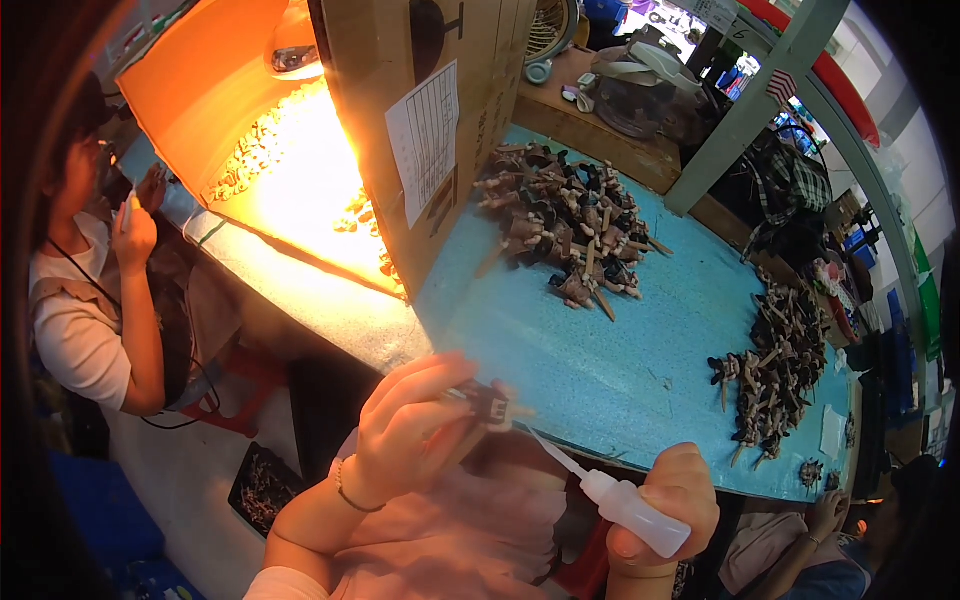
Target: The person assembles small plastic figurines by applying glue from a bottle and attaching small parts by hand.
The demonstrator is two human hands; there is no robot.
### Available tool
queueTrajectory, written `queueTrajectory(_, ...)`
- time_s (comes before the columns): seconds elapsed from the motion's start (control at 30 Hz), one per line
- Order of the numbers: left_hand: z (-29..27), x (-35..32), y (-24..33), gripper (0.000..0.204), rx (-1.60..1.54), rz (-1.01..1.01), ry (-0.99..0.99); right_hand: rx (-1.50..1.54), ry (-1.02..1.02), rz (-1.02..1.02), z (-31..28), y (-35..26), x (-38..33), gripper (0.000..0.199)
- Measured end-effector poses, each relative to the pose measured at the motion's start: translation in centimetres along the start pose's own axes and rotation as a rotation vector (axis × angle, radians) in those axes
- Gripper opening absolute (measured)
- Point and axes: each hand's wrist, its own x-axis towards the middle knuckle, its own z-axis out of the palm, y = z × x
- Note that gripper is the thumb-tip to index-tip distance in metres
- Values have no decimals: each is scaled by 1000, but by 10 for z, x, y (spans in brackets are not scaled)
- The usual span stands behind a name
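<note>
My left hand (410, 430), closed, holds a small brown and flesh-coloured figurine (490, 406) over the table's near edge; the fingers are slightly blurred. My right hand (680, 500) is wrapped round a white squeeze bottle (640, 515) with a long thin nozzle. The nozzle points up and left, its tip close to the figurine; I cannot tell whether they touch. Farther back on the blue tabletop (560, 370) lies a pile of similar figurines (590, 225), several with wooden sticks. A second heap of dark figurines (785, 360) stretches along the right side.
A cardboard box (430, 150) stands at the table's left, beside a brightly lit box of small pieces (250, 160) under a lamp (295, 45). One person (90, 320) sits at left, another (800, 550) at lower right. A dark tray (265, 485) rests on the floor.
</note>
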Motion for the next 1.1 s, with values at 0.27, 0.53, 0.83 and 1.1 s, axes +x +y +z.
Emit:
queueTrajectory(0.27,-2,-3,-3,30,-3,-5,2,9,-40,16,-1,-2,1,51)
queueTrajectory(0.53,-2,-4,-3,28,-11,-5,10,56,21,-15,2,-1,-1,53)
queueTrajectory(0.83,-2,-9,-5,33,-151,-86,13,106,96,-9,4,0,-3,54)
queueTrajectory(1.1,-3,-11,-4,32,-256,-154,5,95,48,5,4,-1,-4,54)
